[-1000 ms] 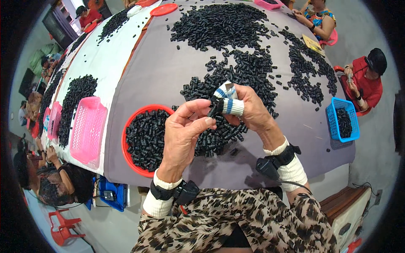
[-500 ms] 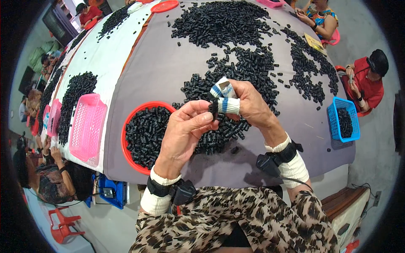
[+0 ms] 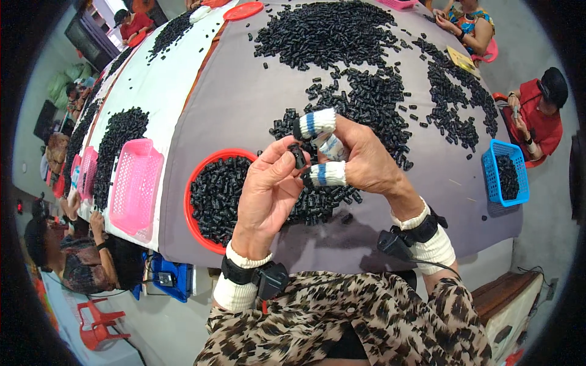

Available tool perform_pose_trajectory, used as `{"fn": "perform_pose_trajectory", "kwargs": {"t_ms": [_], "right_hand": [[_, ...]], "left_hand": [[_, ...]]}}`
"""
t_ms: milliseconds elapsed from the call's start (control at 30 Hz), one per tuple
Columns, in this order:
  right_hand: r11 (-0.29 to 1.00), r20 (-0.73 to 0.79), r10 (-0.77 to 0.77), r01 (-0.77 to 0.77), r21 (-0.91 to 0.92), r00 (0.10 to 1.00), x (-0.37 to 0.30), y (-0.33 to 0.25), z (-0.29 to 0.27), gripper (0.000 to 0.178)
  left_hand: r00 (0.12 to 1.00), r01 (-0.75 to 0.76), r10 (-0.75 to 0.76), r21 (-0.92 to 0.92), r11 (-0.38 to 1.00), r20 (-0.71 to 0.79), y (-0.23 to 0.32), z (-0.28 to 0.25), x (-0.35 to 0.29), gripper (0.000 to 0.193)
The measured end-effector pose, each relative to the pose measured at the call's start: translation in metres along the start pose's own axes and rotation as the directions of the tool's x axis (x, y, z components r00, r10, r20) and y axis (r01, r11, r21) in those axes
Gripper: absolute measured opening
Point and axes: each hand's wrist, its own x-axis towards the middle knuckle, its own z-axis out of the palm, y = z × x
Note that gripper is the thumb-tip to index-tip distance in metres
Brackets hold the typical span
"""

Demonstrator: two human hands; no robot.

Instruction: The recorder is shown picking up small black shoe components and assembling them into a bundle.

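Between the thumb and fingers of my left hand is a small black ribbed cylindrical piece. To its right, my right hand has its thumb and forefinger spread apart, one above and one below the piece's level. Both wear white knit finger covers with blue stripes and dark tips. A crumpled whitish wrapping shows between them; I cannot tell whether it covers another finger. Under my hands lies a heap of the same black pieces. A round red basin full of them stands beside my left hand.
A grey cloth covers the table, with more black heaps at the far side. Left stands a pink basket, right a blue basket with black pieces. A red lid lies far back. Several people sit around the table.
My right thumb and forefinger have parted, where before they were close together at the piece. My left hand keeps hold of the black piece. The whole view has shifted slightly.
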Motion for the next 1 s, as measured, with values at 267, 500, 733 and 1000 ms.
{"fn": "perform_pose_trajectory", "kwargs": {"t_ms": [267,500,733,1000], "right_hand": [[0.991,0.019,-0.104,0.105,-0.08,0.994,0.004,0.009,-0.002,0.036],[0.996,0.044,-0.066,0.063,0.057,0.997,0.002,0.02,-0.006,0.039],[0.948,0.026,0.025,-0.032,0.315,0.999,-0.001,0.037,-0.007,0.041],[0.861,0.046,0.094,-0.104,0.497,0.995,-0.003,0.045,-0.002,0.041]], "left_hand": [[0.999,-0.04,0.039,0.025,0.999,0.036,-0.004,0.009,0.003,0.024],[0.997,-0.076,0.077,0.047,0.996,-0.016,-0.009,0.006,0.003,0.021],[0.988,-0.087,0.109,0.181,0.98,-0.112,-0.01,0.017,-0.003,0.018],[0.987,-0.109,0.132,0.22,0.97,-0.092,-0.01,0.021,-0.006,0.018]]}}
